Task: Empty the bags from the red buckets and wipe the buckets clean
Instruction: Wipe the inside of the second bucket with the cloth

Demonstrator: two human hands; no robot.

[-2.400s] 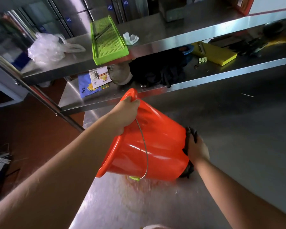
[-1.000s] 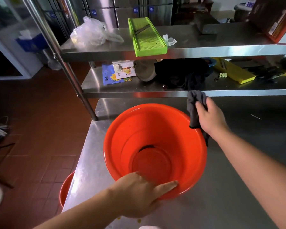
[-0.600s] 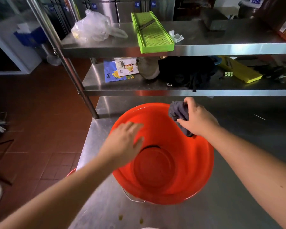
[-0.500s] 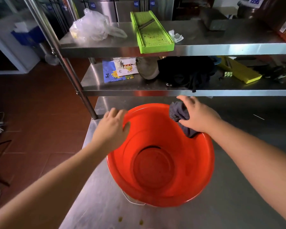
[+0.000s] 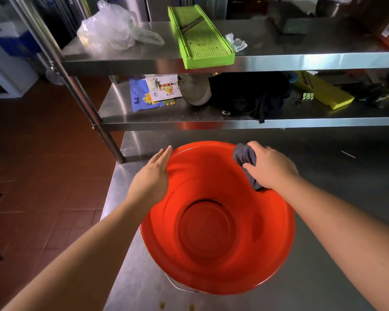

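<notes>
A red bucket (image 5: 211, 254) stands upright and empty on the steel table (image 5: 323, 288), its mouth facing me. My right hand (image 5: 270, 169) grips a dark grey cloth (image 5: 245, 157) and presses it against the inside wall at the bucket's far right rim. My left hand (image 5: 154, 178) lies with straight fingers against the bucket's left rim, from outside. A clear plastic bag (image 5: 112, 30) lies on the top shelf at the left.
A two-tier steel shelf (image 5: 279, 61) stands behind the bucket. On it are a green slicer (image 5: 200, 39), a yellow slicer (image 5: 323, 93), paper packets (image 5: 153, 93), dark cloth (image 5: 249, 95). The table's left edge drops to red floor tiles (image 5: 43, 176).
The bucket was tilted on its side, then set upright. My right hand brought the cloth inside the far rim. My left hand went from the near rim to the left rim and straightened.
</notes>
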